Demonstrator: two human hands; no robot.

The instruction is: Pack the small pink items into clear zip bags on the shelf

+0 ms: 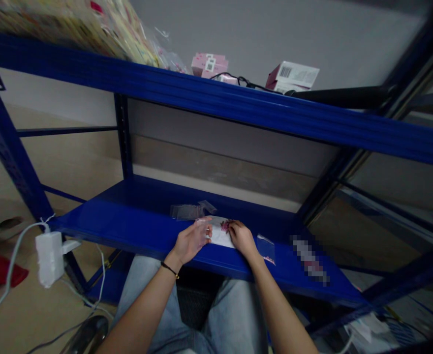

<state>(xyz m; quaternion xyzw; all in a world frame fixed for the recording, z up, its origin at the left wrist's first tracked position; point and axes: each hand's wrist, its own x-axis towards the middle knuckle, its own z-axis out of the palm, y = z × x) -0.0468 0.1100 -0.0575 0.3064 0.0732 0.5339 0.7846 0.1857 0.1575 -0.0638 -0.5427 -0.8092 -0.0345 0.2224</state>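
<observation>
My left hand and my right hand rest on the lower blue steel shelf, pinching opposite ends of a white packet with pink print. The packet lies flat and seems wrapped in clear plastic. Just beyond my left hand lie flat clear plastic bags. A small clear bag sits to the right of my right hand. Farther right, a pixelated item lies on the shelf, its details hidden.
An upper blue shelf beam crosses overhead, holding pink boxes, a white-and-maroon box and a black cable. A white power adapter hangs at the shelf's left end. My jeans-clad knees sit below the shelf edge.
</observation>
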